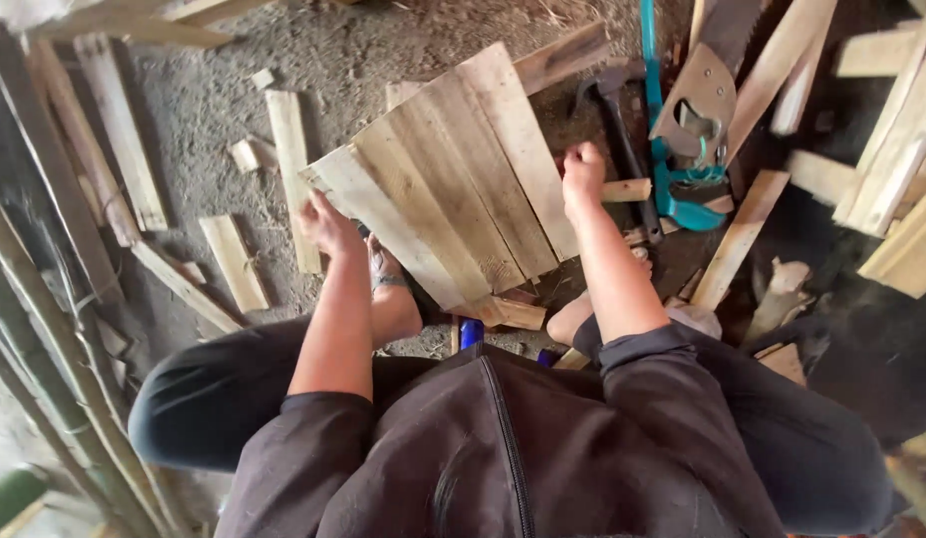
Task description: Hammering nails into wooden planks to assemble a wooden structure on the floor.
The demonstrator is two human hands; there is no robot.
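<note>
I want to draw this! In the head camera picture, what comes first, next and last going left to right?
Long grey poles → left hand → pale wooden plank panel → right hand → black-handled hammer → teal-framed saw → stack of pale wood planks.

light: soft daylight, moderately bright | shadows: dark at right edge | blur: mild motion softness | edges: wide-angle bending
</note>
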